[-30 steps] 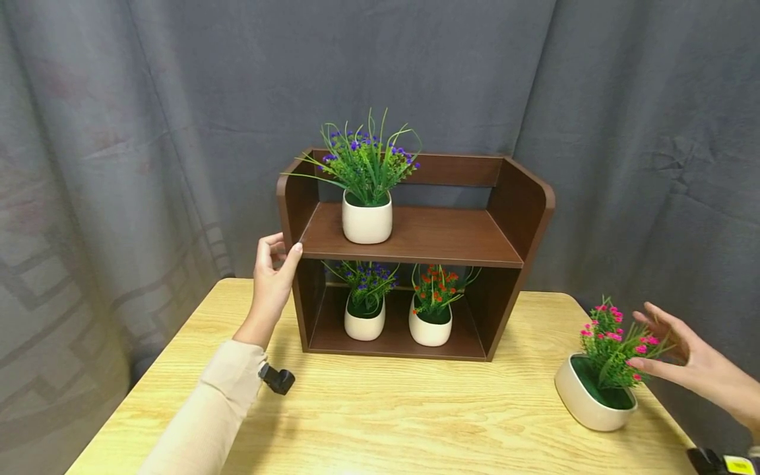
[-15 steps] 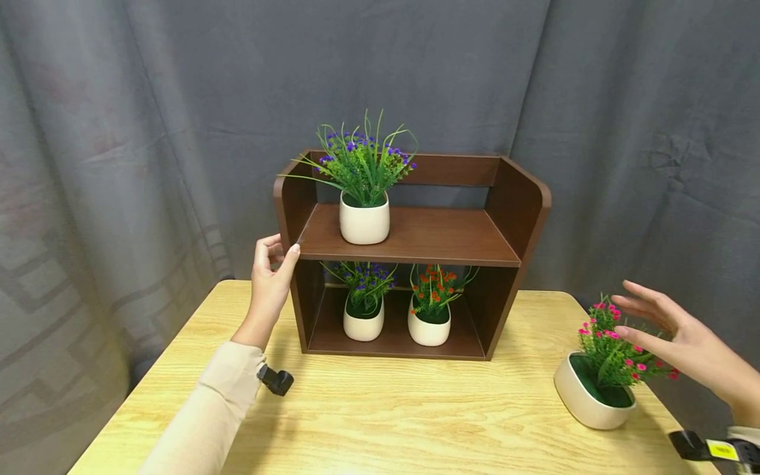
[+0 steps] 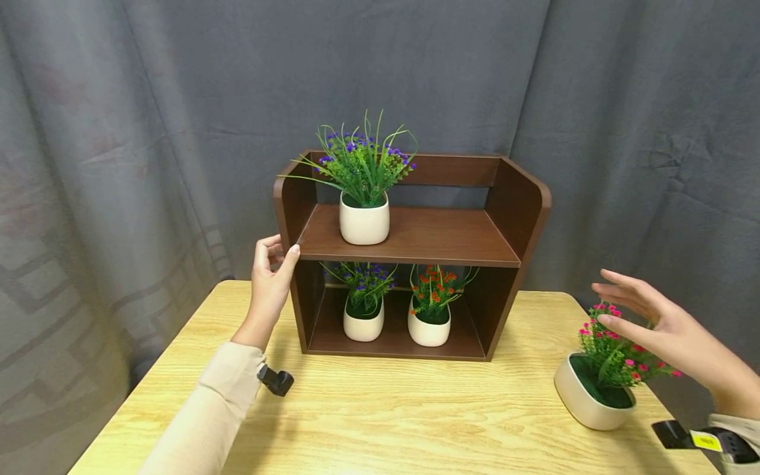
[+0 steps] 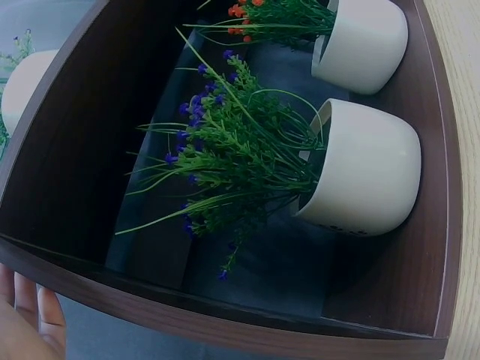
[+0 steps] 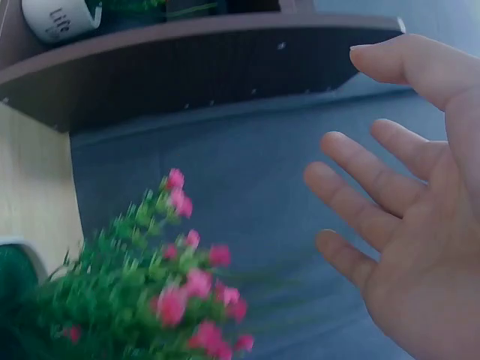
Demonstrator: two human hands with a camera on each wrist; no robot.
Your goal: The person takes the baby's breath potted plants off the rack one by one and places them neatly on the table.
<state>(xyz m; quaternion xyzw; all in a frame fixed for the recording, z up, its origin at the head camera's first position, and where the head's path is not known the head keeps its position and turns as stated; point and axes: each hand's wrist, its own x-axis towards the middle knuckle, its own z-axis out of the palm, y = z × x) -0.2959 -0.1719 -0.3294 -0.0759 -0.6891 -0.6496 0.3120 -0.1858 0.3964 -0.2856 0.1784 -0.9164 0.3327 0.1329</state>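
My left hand (image 3: 270,277) grips the left side panel of a dark brown two-tier shelf (image 3: 451,237), thumb on its front edge and fingers along the outer side. In the left wrist view only a few fingers (image 4: 51,315) show past the panel. My right hand (image 3: 665,330) is held in the air above and behind a white pot of pink flowers (image 3: 584,402) at the table's right side, overlapping the blooms in the head view. In the right wrist view its fingers are spread and hold nothing, with the pink blooms (image 5: 199,285) below and to the left.
A pot with purple flowers (image 3: 365,221) stands on the upper tier, left of centre. Below it are another purple-flowered pot (image 3: 363,323) and a red-orange-flowered pot (image 3: 429,328). The light wooden table (image 3: 380,415) backs onto a grey curtain (image 3: 427,66).
My right hand has moved left and slightly up, passing over the pink flowers, which swayed to the right. My left hand still grips the shelf, and the pots stay put.
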